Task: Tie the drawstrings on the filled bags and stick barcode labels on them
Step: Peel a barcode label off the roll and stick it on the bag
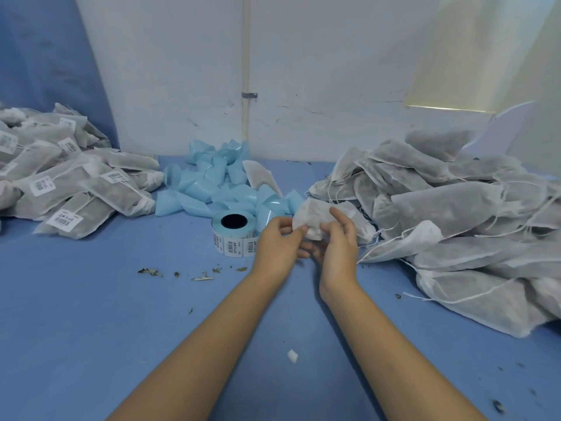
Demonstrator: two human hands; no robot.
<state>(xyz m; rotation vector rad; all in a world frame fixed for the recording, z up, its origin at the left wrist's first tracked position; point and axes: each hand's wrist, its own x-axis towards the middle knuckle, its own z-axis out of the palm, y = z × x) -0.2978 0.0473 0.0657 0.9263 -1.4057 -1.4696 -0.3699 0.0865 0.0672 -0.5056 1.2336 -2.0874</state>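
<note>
A filled white mesh bag (312, 218) is lifted just above the blue table, its gathered end turned toward me. My left hand (277, 243) pinches that end from the left, and my right hand (338, 238) grips it from the right with fingers curled over the top. The drawstring itself is hidden between my fingers. A roll of barcode labels (233, 233) stands just left of my left hand. Unlabelled filled bags (455, 214) are heaped on the right, with loose strings trailing. Labelled, tied bags (69, 183) are piled on the left.
Crumpled blue label backing strips (218, 185) lie behind the roll against the white wall. Dried leaf bits (179, 273) and a small white scrap (292, 356) are scattered on the blue table (106, 329).
</note>
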